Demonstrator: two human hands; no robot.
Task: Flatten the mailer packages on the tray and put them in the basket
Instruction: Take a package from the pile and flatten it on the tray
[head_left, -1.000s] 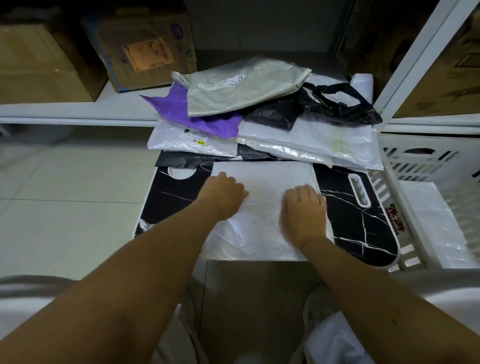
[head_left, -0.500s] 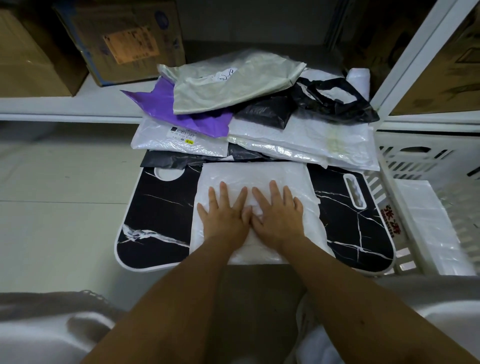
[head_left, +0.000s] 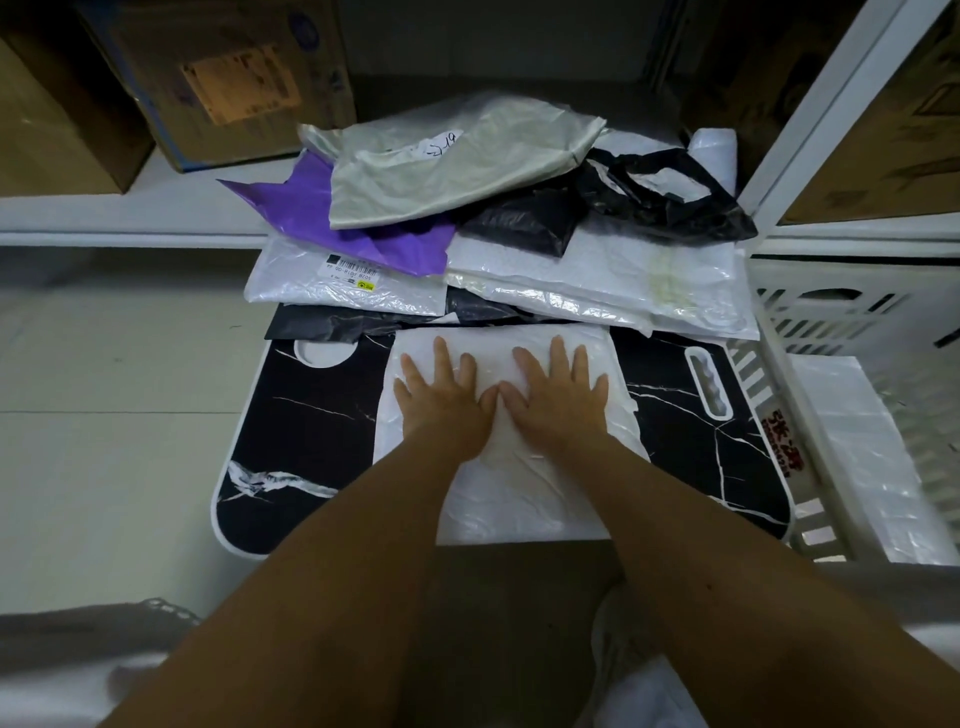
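Observation:
A white mailer (head_left: 519, 488) lies flat in the middle of the black marble-patterned tray (head_left: 311, 415). My left hand (head_left: 441, 400) and my right hand (head_left: 556, 400) press down on its far half side by side, fingers straight and spread, thumbs nearly touching. Behind them a heap of mailers covers the tray's far end: a pale grey one (head_left: 447, 161) on top, a purple one (head_left: 353, 218), white ones (head_left: 613, 275) and black ones (head_left: 670, 197). The white slatted basket (head_left: 831, 322) stands right of the tray with a white mailer (head_left: 862, 457) in it.
Cardboard boxes (head_left: 223, 78) sit on a low white shelf behind the heap. A white shelf upright (head_left: 810, 119) rises at the back right. Pale floor tiles (head_left: 104, 415) stretch to the left of the tray. My knees frame the bottom of the view.
My hands went from curled at the white mailer's sides to flat in its middle, then slid up toward its far edge and spread a little apart.

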